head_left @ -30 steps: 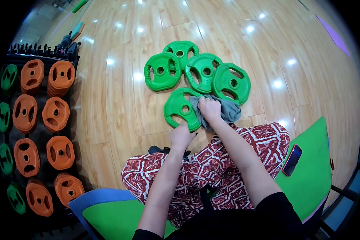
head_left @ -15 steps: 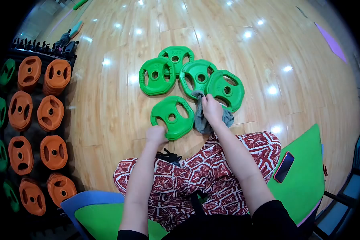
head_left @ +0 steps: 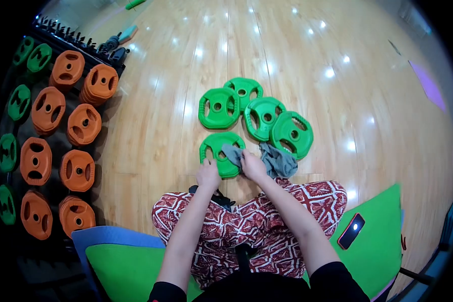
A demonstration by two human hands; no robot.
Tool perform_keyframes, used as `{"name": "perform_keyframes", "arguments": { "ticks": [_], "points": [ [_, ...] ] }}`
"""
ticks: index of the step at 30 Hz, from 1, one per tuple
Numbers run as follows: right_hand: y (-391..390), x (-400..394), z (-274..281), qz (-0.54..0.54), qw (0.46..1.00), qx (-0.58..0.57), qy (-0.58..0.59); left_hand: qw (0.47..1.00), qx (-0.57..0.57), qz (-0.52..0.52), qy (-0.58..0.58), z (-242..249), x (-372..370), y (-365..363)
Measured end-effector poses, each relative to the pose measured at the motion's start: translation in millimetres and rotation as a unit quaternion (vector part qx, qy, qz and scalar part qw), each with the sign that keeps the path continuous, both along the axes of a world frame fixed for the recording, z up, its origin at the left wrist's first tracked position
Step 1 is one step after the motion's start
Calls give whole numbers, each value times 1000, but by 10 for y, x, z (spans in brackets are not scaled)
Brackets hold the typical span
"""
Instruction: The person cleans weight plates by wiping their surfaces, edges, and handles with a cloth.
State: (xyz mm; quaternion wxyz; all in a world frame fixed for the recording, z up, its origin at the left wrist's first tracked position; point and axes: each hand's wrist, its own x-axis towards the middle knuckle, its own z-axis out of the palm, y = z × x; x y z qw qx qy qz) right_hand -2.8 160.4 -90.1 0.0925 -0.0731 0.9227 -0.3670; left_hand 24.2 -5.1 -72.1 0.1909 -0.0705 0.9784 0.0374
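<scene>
Left hand [head_left: 208, 174] steadying green plate [head_left: 215, 144], right hand [head_left: 252, 168] pressing grey cloth [head_left: 273, 160], plate partly hidden

Open wood floor [head_left: 151, 136] left of green plates [head_left: 259, 118], orange plate rack [head_left: 60, 136] farther left, knees [head_left: 246, 216] below.

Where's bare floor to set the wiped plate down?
Bare floor lies between the orange plate rack and the green plates, and right of them. Crowded around the nearest plate, where left hand, right hand and cloth meet.
</scene>
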Motion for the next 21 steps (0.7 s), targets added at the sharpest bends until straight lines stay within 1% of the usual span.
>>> {"name": "perform_keyframes", "arguments": {
  "ticks": [1,2,3,4,5,6,7,8,9,10,11,13,14,16,17,18,20,21],
  "points": [
    [-6,12,134,19,999,-30,17,993,99,4,68,57,24,51],
    [-33,19,271,39,996,-73,20,971,198,8,134,110,36,108],
    [-49,-4,404,62,994,-82,32,958,238,8,162,90,-37,126],
    [-59,-32,577,85,991,-92,45,954,243,9,175,233,-82,185],
    [-52,-39,761,72,989,-119,45,941,284,-3,186,391,-129,238],
    [-32,-88,869,66,988,-116,74,926,322,-17,197,543,-179,268],
    [0,-121,1041,63,987,-120,80,903,361,-35,230,640,-235,285],
    [41,-144,1204,59,987,-125,84,901,362,-37,238,739,-295,257],
    [84,-150,1394,59,981,-158,99,912,322,-46,249,973,-324,250],
    [115,-135,1622,51,983,-152,87,922,282,-52,259,1193,-320,248],
    [135,-158,1737,54,980,-159,107,920,284,-51,267,1386,-320,241],
    [140,-145,1990,61,976,-163,132,880,274,-48,384,1775,-341,180],
    [95,-140,2040,64,974,-165,143,877,271,-51,395,1940,-355,138],
    [-15,-124,2020,59,968,-201,137,849,280,-53,445,2219,-347,80],
    [-82,-113,2016,62,967,-193,152,848,315,-26,426,2364,-332,51],
    [-152,-60,2074,66,967,-180,168,844,313,-29,435,2490,-321,21],
    [-293,62,2164,62,976,-159,137,807,364,-5,465,2718,-291,-45],
    [-368,97,2204,69,975,-169,129,804,367,-14,468,2828,-280,-92]
  ]
}}
